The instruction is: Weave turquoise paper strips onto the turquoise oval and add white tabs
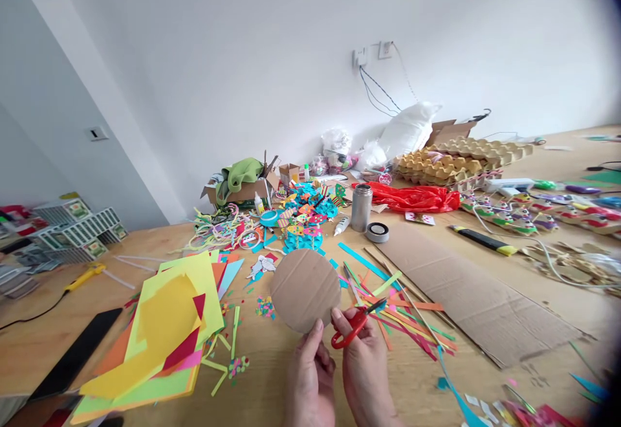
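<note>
My left hand [308, 375] pinches the lower edge of a round brown cardboard disc [305, 288], holding it upright over the wooden table [272, 356]. Right beside it, my right hand [366, 365] grips red-handled scissors [356, 323]; the blades point up and right, away from the disc, and look nearly closed. Both hands sit at the bottom centre of the view, close together. Coloured paper strips [412, 323] lie just right of the scissors.
A stack of yellow, green and orange paper sheets [165, 330] lies at left. A flat cardboard sheet [466, 297] lies at right. Farther back stand a metal flask [361, 208], a tape roll [377, 232], egg cartons [456, 158], a red bag [414, 197] and craft scraps.
</note>
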`<state>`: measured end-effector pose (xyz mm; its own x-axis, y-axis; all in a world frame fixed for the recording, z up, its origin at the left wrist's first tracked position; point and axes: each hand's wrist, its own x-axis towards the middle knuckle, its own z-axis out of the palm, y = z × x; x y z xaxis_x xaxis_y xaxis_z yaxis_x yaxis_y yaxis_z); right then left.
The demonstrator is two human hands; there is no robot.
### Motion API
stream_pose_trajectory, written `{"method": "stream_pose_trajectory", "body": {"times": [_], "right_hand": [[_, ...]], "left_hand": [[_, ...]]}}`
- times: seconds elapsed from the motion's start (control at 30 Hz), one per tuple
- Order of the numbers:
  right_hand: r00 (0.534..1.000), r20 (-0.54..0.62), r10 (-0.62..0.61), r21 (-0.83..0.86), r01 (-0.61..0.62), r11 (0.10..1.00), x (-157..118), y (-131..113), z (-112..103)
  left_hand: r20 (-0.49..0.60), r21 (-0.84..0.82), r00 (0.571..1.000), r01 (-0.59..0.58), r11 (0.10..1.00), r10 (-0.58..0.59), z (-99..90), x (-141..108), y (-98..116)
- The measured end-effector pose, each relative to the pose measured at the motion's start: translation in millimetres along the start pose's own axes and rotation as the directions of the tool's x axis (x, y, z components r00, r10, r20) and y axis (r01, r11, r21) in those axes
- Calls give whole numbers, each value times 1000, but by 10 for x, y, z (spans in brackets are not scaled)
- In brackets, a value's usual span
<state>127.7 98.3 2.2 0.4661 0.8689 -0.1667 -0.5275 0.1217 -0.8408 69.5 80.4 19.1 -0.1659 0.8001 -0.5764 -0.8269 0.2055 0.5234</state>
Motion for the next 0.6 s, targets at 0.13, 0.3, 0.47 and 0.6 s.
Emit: {"method": "stream_pose_trajectory", "body": {"times": [0.13, 0.3, 0.47, 0.6], "right_hand": [[999, 32, -18, -44, 20, 999, -29, -17, 8], [984, 165, -65, -142, 89, 986, -5, -46, 24], [929, 368, -47, -316, 172, 933, 7, -45, 32], [883, 466, 56, -434, 173, 884, -49, -6, 33]], "left_hand": [[-26, -79, 993, 109, 991, -111, 35, -3, 17], [-14, -97, 1000, 17, 995, -19, -6, 72, 95], [65, -17, 978, -198, 980, 199, -130, 138, 296], [100, 38, 973, -211, 977, 206, -200, 145, 386]]}}
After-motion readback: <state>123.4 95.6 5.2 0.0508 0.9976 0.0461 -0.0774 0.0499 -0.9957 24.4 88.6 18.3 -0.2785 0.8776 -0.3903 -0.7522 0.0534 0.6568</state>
